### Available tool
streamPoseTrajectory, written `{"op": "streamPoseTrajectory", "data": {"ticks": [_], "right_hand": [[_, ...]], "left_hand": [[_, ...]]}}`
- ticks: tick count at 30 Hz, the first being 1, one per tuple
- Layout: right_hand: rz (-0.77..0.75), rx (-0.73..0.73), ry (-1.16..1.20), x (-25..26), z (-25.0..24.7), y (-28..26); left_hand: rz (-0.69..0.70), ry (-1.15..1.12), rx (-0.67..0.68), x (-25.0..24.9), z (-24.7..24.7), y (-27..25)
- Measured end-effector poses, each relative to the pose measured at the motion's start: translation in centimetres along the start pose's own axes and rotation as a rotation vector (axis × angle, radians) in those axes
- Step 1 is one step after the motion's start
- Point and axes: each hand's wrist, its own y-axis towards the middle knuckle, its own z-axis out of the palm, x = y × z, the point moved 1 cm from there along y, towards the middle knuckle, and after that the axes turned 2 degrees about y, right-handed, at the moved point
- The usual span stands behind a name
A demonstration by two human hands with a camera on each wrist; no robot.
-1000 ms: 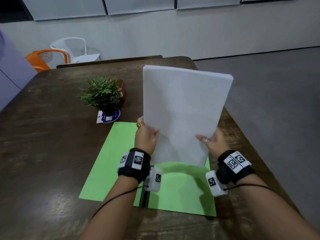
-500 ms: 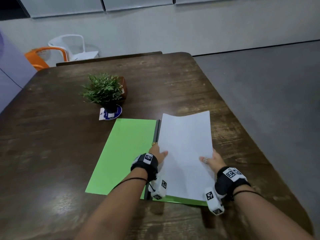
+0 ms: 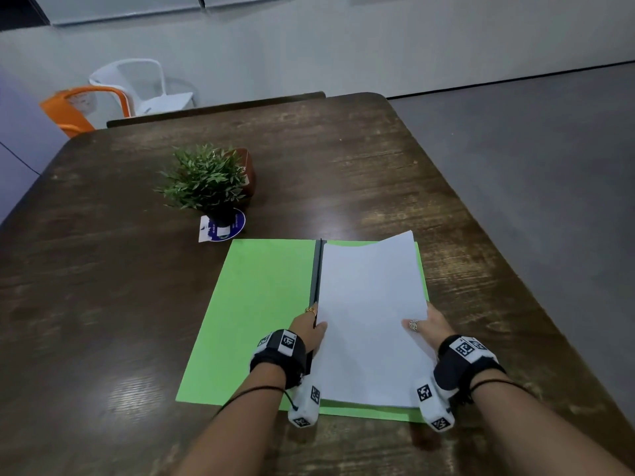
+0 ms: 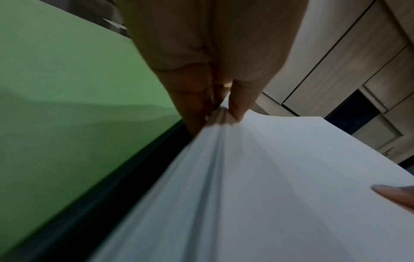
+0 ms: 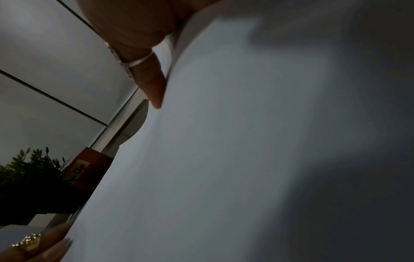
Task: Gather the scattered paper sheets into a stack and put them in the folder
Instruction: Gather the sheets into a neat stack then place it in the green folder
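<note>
A stack of white paper sheets [image 3: 369, 314] lies on the right half of an open green folder [image 3: 261, 304] with a dark spine [image 3: 315, 273]. My left hand [image 3: 309, 329] pinches the stack's left edge [image 4: 221, 117] between thumb and fingers, beside the spine. My right hand [image 3: 427, 326] holds the right edge, thumb on top of the paper [image 5: 224, 141] and the other fingers hidden beneath. The far end of the stack is slightly curled up.
A small potted plant [image 3: 206, 182] on a blue coaster [image 3: 225, 226] stands just beyond the folder's far left corner, with a brown box [image 3: 248, 170] behind it. The dark wooden table's right edge [image 3: 515, 286] runs close to the folder. Chairs [image 3: 103, 101] stand at the far left.
The stack stood upright in both hands above the folder. It has come down flat onto the folder's right half, with both hands still on its side edges.
</note>
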Motion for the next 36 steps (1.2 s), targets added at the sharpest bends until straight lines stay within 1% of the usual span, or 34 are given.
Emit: {"op": "streamPoseTrajectory", "data": {"ticks": [8, 11, 14, 16, 18, 19, 20, 21, 22, 23, 24, 26, 27, 28, 29, 30, 32, 33, 36], "right_hand": [[0.013, 0.029, -0.032, 0.1, 0.2, 0.5], [0.007, 0.030, -0.054, -0.2, 0.2, 0.8], [0.001, 0.024, -0.073, -0.3, 0.2, 1.0], [0.006, 0.010, -0.073, -0.3, 0.2, 1.0], [0.010, -0.009, -0.078, -0.2, 0.2, 0.7], [0.012, -0.020, -0.078, -0.1, 0.3, 0.6], [0.016, -0.029, -0.078, -0.2, 0.3, 0.5], [0.019, -0.041, -0.077, -0.2, 0.3, 0.4], [0.024, -0.049, -0.076, -0.2, 0.4, 0.3], [0.028, -0.056, -0.074, -0.3, 0.4, 0.4], [0.033, -0.056, -0.076, -0.3, 0.4, 0.4], [0.033, -0.060, -0.078, -0.4, 0.5, 0.5], [0.033, -0.067, -0.082, -0.4, 0.5, 0.5], [0.039, -0.074, -0.092, -0.2, 0.6, 0.3], [0.043, -0.079, -0.106, -0.1, 0.6, 0.1], [0.039, -0.081, -0.131, 0.1, 0.6, -0.1], [0.009, -0.090, -0.214, 0.5, 0.6, -0.5], [-0.013, -0.106, -0.259, 0.5, 0.6, -0.6], [-0.039, -0.145, -0.332, 0.7, 0.8, -0.8]], "left_hand": [[-0.012, -0.035, 0.009, 0.6, 0.7, 0.3], [-0.021, 0.031, 0.004, 0.2, 0.6, 0.4], [-0.062, 0.107, 0.023, -0.3, 0.5, 0.0], [-0.059, 0.190, -0.009, -0.9, 0.4, -0.2], [-0.116, 0.060, -0.062, -1.5, 0.2, -1.0], [-0.110, 0.065, -0.027, -2.0, 0.0, -1.5], [-0.080, 0.225, 0.053, -2.4, 0.0, -2.1], [-0.015, 0.538, 0.123, -2.5, 0.4, -2.3], [-0.007, 0.710, 0.135, -3.1, 0.3, -2.4], [-0.035, 0.768, 0.144, -3.4, 0.5, -2.3], [-0.030, 0.770, 0.190, -3.3, 0.6, -1.7], [-0.116, 0.679, 0.126, -3.8, 0.3, -1.8], [-0.148, 0.476, 0.091, -3.3, 0.7, -1.3], [-0.214, 0.278, 0.052, -3.4, 0.7, -1.5], [-0.237, 0.118, -0.004, -3.3, 0.6, -1.6], [-0.207, 0.072, -0.053, -3.3, 0.7, -1.7], [-0.140, 0.184, -0.075, -3.2, 1.2, -2.4], [-0.131, 0.216, -0.054, -3.2, 1.5, -2.9], [-0.135, 0.333, -0.049, -3.3, 2.5, -3.4]]}}
